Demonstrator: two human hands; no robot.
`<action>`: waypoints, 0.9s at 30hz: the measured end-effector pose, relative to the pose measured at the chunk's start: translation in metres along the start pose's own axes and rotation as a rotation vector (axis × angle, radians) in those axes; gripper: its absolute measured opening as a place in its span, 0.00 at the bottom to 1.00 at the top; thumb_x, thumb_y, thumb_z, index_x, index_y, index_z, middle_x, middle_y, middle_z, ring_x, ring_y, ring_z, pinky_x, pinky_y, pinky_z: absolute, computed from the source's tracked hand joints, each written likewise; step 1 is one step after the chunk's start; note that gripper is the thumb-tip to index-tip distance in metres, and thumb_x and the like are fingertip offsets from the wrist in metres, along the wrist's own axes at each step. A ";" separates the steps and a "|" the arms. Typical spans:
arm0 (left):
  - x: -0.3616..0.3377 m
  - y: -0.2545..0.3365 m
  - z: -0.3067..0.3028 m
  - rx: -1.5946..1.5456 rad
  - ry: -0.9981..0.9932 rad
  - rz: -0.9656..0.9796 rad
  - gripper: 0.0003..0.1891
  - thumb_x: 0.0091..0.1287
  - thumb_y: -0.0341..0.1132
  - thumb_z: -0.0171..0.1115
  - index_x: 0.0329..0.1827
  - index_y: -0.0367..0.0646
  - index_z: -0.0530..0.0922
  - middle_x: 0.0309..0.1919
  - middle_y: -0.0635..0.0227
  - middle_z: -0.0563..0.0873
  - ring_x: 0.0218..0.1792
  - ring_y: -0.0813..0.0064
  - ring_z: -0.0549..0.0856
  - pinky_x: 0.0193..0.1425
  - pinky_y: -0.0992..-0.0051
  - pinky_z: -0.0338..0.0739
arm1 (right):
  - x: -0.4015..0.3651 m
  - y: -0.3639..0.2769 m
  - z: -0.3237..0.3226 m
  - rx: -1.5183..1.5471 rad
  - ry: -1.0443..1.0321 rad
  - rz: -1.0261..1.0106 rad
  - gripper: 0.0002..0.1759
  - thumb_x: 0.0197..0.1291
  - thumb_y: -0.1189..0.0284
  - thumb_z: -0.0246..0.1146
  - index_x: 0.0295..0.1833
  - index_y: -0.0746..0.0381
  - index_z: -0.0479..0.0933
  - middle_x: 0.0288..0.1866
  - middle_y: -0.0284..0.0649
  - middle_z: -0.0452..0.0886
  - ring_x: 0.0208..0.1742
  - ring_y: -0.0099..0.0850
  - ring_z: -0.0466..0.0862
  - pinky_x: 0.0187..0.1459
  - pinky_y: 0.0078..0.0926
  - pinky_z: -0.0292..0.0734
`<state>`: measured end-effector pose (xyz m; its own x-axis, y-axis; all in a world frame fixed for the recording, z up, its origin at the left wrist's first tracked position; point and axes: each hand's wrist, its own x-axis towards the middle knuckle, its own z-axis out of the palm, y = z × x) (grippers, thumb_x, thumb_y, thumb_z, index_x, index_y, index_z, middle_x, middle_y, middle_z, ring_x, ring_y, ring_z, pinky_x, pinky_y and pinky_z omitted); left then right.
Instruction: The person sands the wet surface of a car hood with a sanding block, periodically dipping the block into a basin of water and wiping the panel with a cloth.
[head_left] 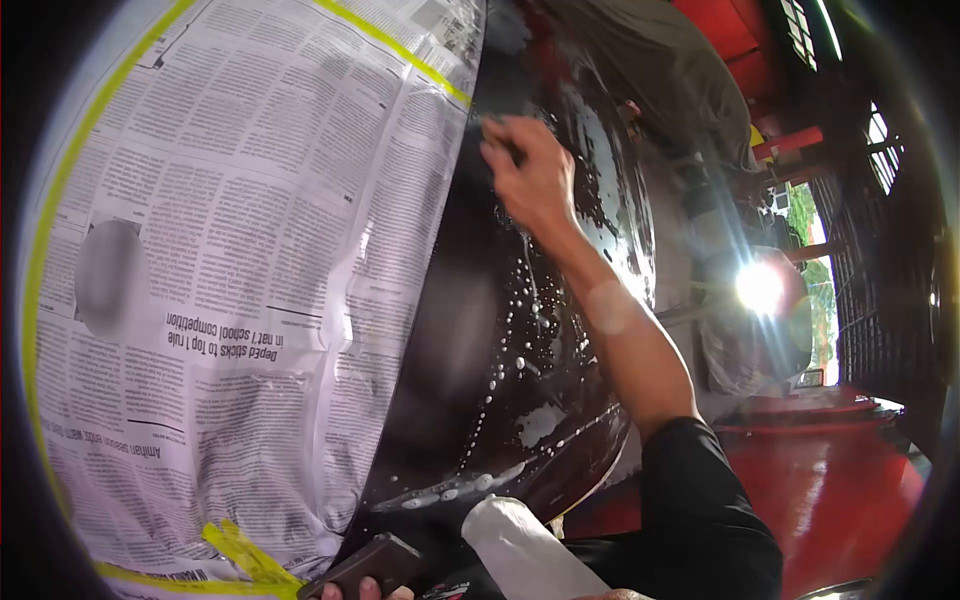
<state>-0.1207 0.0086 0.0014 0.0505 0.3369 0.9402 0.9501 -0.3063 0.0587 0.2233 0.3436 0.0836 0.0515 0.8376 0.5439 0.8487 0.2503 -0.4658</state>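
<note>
My right hand (535, 180) reaches over a wet, dark glossy panel (440, 330), near the edge of the newspaper covering. Its fingers are curled together at the surface; whatever they hold is too small and blurred to name. At the bottom edge, the fingertips of my left hand (368, 590) wrap round a dark grey block (375, 563). Most of that hand is out of frame. A white, rounded cylindrical thing (525, 545) lies just right of the block. White foamy drops and streaks spread over the panel below and beside my right hand.
Newspaper (240, 200) under clear plastic covers the left side, edged with yellow tape (60, 200). A loose tape end (245, 555) sticks up near the block. On the right are a grey-brown cover (670, 60), a red glossy surface (810, 490) and a bright light (762, 288).
</note>
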 end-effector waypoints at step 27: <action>-0.001 0.013 -0.012 0.065 -0.114 -0.051 0.25 0.75 0.60 0.49 0.34 0.54 0.85 0.39 0.59 0.86 0.45 0.52 0.84 0.63 0.43 0.75 | -0.023 0.003 -0.012 0.049 -0.052 -0.008 0.11 0.56 0.78 0.70 0.47 0.62 0.87 0.51 0.49 0.86 0.55 0.43 0.86 0.55 0.35 0.81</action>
<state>-0.1124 -0.0065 0.0049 0.0329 0.4507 0.8921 0.9701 -0.2290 0.0800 0.2313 0.3187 0.0780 0.0163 0.8595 0.5108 0.8223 0.2791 -0.4959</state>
